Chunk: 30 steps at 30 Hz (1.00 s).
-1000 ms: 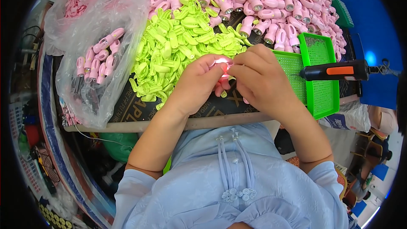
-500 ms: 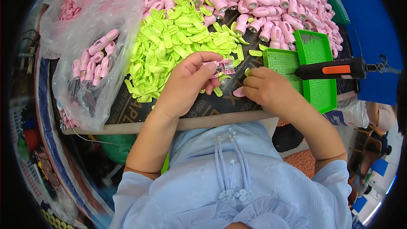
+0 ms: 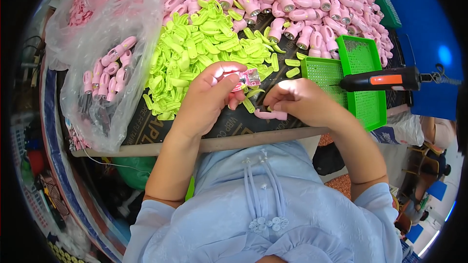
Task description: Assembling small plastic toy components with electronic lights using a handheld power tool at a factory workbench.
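My left hand is closed around an opened pink flashlight half, its inner side and a shiny metal part facing up. My right hand is bent with its fingertips pressed together, low over the table. A curved pink shell piece lies just under those fingertips; whether they grip it I cannot tell. A small yellow-green bit shows at the fingertips, mostly hidden. Beyond my left hand spreads a heap of lime-green plastic grips. One loose lime grip lies past my right hand.
Many pink flashlights are piled at the back. Green perforated trays stand at the right, with a black and orange electric screwdriver on a coiled cord across them. A clear plastic bag with pink flashlights lies left.
My right hand has shifted left, toward my left hand. The pink shell piece under it shows more and sits slightly nearer me. My left hand has barely moved and still holds the flashlight half.
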Motion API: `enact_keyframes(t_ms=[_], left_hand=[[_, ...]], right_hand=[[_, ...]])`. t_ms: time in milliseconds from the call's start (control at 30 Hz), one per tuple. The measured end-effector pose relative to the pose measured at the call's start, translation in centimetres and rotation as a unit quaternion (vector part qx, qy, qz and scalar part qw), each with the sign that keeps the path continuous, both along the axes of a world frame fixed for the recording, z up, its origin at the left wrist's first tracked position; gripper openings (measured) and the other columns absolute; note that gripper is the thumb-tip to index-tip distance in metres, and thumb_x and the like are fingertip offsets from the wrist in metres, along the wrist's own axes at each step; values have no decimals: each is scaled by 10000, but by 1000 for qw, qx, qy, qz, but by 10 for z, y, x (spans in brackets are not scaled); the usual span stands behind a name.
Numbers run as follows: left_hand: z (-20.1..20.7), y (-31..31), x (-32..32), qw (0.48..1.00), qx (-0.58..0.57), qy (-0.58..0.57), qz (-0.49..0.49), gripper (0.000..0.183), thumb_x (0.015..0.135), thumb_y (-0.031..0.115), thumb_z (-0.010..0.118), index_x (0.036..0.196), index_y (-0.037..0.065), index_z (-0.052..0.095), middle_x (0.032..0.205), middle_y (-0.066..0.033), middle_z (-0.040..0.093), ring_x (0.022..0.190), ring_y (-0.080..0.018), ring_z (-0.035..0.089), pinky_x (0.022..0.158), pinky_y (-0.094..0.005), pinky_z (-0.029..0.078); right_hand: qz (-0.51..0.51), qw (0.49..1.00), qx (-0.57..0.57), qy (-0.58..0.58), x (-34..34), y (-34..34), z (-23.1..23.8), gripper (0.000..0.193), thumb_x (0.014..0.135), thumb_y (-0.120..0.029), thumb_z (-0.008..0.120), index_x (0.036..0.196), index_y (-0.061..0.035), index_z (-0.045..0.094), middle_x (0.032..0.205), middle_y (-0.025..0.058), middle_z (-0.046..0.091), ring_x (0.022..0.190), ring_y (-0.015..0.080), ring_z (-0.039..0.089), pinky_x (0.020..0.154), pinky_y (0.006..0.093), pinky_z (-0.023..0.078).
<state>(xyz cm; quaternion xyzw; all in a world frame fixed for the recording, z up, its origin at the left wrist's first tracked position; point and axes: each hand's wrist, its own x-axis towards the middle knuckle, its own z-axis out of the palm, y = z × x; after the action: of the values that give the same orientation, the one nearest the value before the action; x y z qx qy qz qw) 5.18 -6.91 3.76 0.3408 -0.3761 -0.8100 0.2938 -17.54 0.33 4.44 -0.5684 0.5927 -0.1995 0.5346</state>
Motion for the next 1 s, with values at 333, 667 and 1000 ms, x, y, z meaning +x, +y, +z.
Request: enact_keyframes(t_ms=[333, 667, 1000], left_hand=[[-8, 0, 5, 999, -38, 4, -26, 321, 925, 6, 625, 1243, 1, 574, 975, -42, 643, 752, -93, 595, 646, -222, 487], [-6, 5, 4, 997, -48, 13, -66, 455, 879, -74, 640, 1314, 22, 550, 1101, -53, 651, 853, -95, 637, 708, -226, 521], [-12, 8, 12, 995, -102, 16, -5, 476, 882, -49, 674, 1335, 24, 545, 1076, -39, 652, 856, -77, 621, 721, -229, 525]], right_hand=[[37, 942, -260, 211, 4, 10, 7, 308, 722, -2, 728, 1020, -1, 651, 1034, 143, 637, 990, 355, 584, 868, 411, 491], [15, 924, -288, 252, 3, 7, -17, 232, 775, 8, 655, 1006, -11, 655, 964, 146, 617, 945, 354, 580, 851, 431, 490], [-173, 938, -293, 64, -7, -3, 24, 265, 835, -72, 739, 1088, -15, 682, 999, 106, 646, 856, 212, 642, 763, 323, 520]])
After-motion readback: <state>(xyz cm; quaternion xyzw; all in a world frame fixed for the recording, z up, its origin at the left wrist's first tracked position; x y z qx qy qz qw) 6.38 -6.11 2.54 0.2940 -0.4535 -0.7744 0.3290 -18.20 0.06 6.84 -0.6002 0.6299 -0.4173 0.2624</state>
